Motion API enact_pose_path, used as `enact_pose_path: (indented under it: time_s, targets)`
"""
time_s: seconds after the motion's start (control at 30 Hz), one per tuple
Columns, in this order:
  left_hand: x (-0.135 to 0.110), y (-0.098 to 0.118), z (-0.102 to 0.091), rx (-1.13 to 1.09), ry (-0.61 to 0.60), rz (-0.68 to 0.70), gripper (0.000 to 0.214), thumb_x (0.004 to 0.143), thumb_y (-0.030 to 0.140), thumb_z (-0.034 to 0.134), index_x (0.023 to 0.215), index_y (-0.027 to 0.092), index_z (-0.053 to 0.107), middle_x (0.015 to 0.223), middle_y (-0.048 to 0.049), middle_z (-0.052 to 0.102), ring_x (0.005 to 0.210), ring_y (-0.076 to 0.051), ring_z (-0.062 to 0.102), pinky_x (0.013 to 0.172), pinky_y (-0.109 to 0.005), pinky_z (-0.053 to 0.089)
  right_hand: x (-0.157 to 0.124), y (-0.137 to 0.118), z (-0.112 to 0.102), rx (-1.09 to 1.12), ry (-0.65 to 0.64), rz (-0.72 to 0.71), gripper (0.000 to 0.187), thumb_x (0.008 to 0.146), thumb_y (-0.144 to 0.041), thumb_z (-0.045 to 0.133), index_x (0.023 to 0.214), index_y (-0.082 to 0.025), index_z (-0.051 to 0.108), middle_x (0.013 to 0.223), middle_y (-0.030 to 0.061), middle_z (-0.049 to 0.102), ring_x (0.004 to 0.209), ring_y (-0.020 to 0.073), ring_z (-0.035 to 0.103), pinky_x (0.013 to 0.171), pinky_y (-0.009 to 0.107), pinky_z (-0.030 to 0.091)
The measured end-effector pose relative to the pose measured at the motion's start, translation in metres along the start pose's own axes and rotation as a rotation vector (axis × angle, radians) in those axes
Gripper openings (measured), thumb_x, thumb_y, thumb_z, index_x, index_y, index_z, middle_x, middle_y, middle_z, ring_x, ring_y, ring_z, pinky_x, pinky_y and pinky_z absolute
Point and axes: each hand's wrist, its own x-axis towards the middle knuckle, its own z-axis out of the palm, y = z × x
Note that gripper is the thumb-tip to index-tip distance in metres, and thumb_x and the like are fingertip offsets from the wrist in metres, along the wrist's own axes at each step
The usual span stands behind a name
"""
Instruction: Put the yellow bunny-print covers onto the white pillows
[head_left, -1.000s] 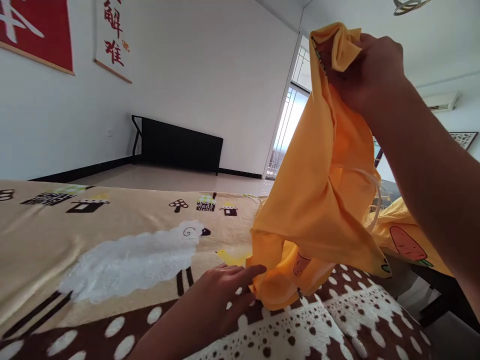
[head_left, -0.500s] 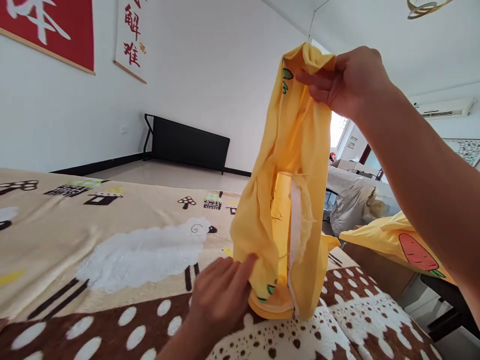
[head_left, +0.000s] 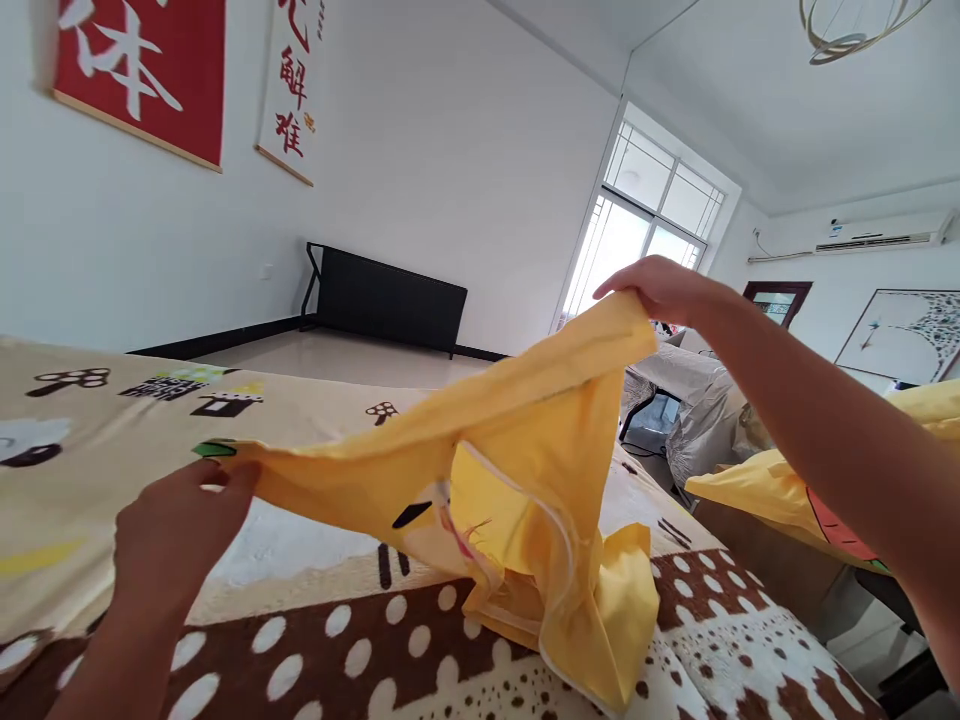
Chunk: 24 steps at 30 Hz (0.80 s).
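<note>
A yellow pillowcase [head_left: 540, 420] is stretched between my hands above the bed. My left hand [head_left: 184, 520] pinches one corner, where a bit of green print shows, low on the left. Higher up on the right, my right hand [head_left: 660, 290] grips the opposite end of the top edge; its fingertips are partly behind the cloth. A slit edged in white gapes in the middle of the pillowcase, with loose threads inside. The lower right part of the cloth hangs down and rests on the patterned blanket [head_left: 315, 570].
A yellow pillow [head_left: 765, 490] with a carrot print lies at the right. Behind it are plastic-wrapped things [head_left: 701, 410]. A black folded frame [head_left: 390, 300] leans against the far wall, and a window [head_left: 645, 210] is at the back right.
My left hand has moved left, pulling a corner out sideways. My right hand has come lower. The pillowcase went from hanging upright to being spread across, and the view has shifted to the right.
</note>
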Motion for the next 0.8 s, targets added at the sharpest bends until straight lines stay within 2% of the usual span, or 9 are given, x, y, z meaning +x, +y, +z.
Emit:
enact_pose_path:
  time_s: [0.07,0.13,0.27,0.33,0.4,0.5,0.57,0.7,0.8]
  targets:
    - [-0.01,0.012,-0.001,0.049,0.156,0.154,0.047,0.075,0.04,0.046,0.111,0.013,0.059,0.096,-0.0166,0.067,0.09,-0.035,0.06,0.07,-0.046,0.049,-0.004,-0.003,0.028,0.083,-0.156,0.048,0.014,0.081,-0.019,0.061,0.071,-0.011,0.065,0.077,0.0078,0.066,0.069,0.0125,0.063,0.063,0.022,0.053]
    - [-0.028,0.028,-0.004,-0.079,0.3,0.302,0.05,0.077,0.036,0.043,0.12,0.012,0.052,0.113,-0.0196,0.061,0.108,-0.038,0.054,0.087,-0.055,0.044,-0.009,-0.006,0.059,0.156,-0.349,0.032,0.021,0.085,-0.027,0.057,0.072,-0.011,0.064,0.076,0.0078,0.065,0.073,0.0134,0.063,0.068,0.024,0.053]
    - [-0.071,0.061,-0.014,-0.368,0.257,0.707,0.047,0.08,0.044,0.052,0.119,0.018,0.051,0.11,-0.0103,0.061,0.099,-0.025,0.059,0.082,-0.036,0.049,-0.028,-0.011,0.119,0.26,-0.815,-0.09,0.014,0.08,-0.012,0.048,0.074,-0.013,0.061,0.078,0.0034,0.064,0.077,0.0128,0.061,0.075,0.025,0.05]
    - [-0.088,0.072,-0.016,-0.346,0.249,0.857,0.066,0.077,0.052,0.058,0.13,0.018,0.041,0.115,-0.0116,0.059,0.102,-0.027,0.058,0.081,-0.037,0.049,-0.039,-0.013,0.143,0.266,-1.002,-0.182,0.017,0.073,-0.004,0.046,0.076,-0.015,0.059,0.081,0.0006,0.064,0.083,0.0113,0.06,0.078,0.023,0.048]
    - [-0.097,0.077,-0.017,-0.236,0.352,0.952,0.067,0.078,0.048,0.059,0.134,0.015,0.039,0.116,-0.0151,0.057,0.103,-0.03,0.057,0.084,-0.041,0.048,-0.048,-0.017,0.159,0.251,-1.112,-0.257,0.018,0.071,-0.002,0.047,0.077,-0.016,0.058,0.082,-0.001,0.064,0.086,0.0105,0.058,0.08,0.022,0.046]
    - [-0.097,0.076,-0.017,-0.172,0.524,1.002,0.038,0.084,0.025,0.056,0.12,0.012,0.053,0.103,-0.0137,0.062,0.093,-0.025,0.06,0.083,-0.036,0.048,-0.054,-0.021,0.174,0.204,-1.135,-0.314,0.014,0.072,-0.005,0.049,0.074,-0.016,0.056,0.079,-0.0025,0.064,0.084,0.0101,0.058,0.079,0.022,0.046]
    - [-0.095,0.074,-0.019,-0.241,0.544,0.956,0.02,0.086,0.018,0.053,0.104,0.015,0.06,0.092,-0.0077,0.065,0.084,-0.018,0.062,0.078,-0.027,0.047,-0.055,-0.02,0.179,0.135,-1.088,-0.312,0.014,0.071,-0.006,0.05,0.075,-0.016,0.057,0.077,-0.0035,0.063,0.08,0.0096,0.057,0.077,0.021,0.045]
    - [-0.093,0.07,-0.03,-0.401,0.452,0.611,0.018,0.09,0.03,0.048,0.088,0.02,0.062,0.078,0.0021,0.066,0.066,-0.01,0.059,0.063,-0.02,0.042,-0.058,-0.013,0.19,-0.185,-0.973,-0.301,0.008,0.074,-0.016,0.055,0.067,-0.015,0.057,0.055,-0.0049,0.051,0.058,0.0081,0.051,0.065,0.021,0.04]
    - [-0.092,0.068,-0.039,-0.462,0.458,0.397,0.024,0.087,0.04,0.049,0.089,0.023,0.065,0.071,0.0046,0.063,0.058,-0.01,0.053,0.057,-0.022,0.038,-0.064,-0.005,0.198,-0.375,-0.794,-0.512,0.034,0.077,-0.033,0.059,0.052,-0.015,0.045,0.052,-0.0068,0.037,0.054,0.0063,0.038,0.059,0.021,0.03]
